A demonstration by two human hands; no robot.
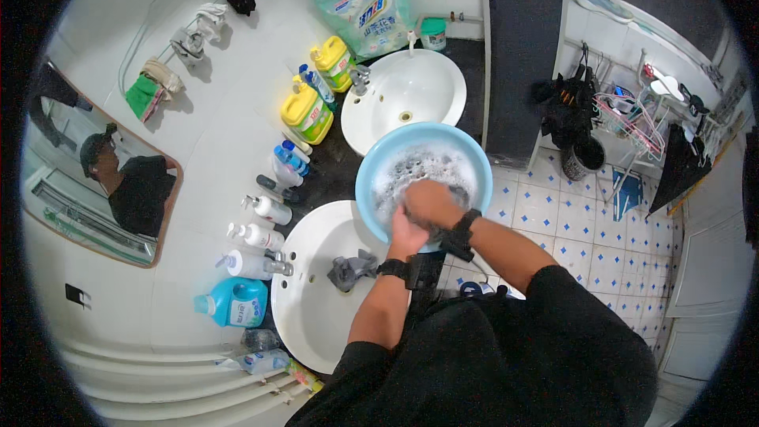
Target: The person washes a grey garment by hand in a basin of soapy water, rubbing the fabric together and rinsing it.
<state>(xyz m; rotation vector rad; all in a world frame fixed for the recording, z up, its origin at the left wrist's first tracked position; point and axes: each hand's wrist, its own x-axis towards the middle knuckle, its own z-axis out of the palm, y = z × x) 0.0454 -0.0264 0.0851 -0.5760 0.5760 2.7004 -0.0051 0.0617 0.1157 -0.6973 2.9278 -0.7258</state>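
A light blue basin [365, 198] holds water covered in white suds [419, 170]. Both of my hands are together in its near part. My right hand [433, 202] is closed and lies over wet grey cloth [458, 193], which shows beside its knuckles. Just left of it, my left hand [406, 234] is closed against the same cloth, its fingers partly hidden by the right hand. What kind of garment the cloth is, I cannot tell. A crumpled dark grey cloth [353, 270] lies in the near white sink [304, 316], left of my left wrist.
The basin overlaps the rim of a second white sink [452, 83]. Yellow jugs [307, 115], pump bottles [270, 210] and a blue detergent bottle [241, 302] line the wall side. A tall dark panel [522, 55] stands beyond; a drying rack [632, 122] stands right on the tiled floor.
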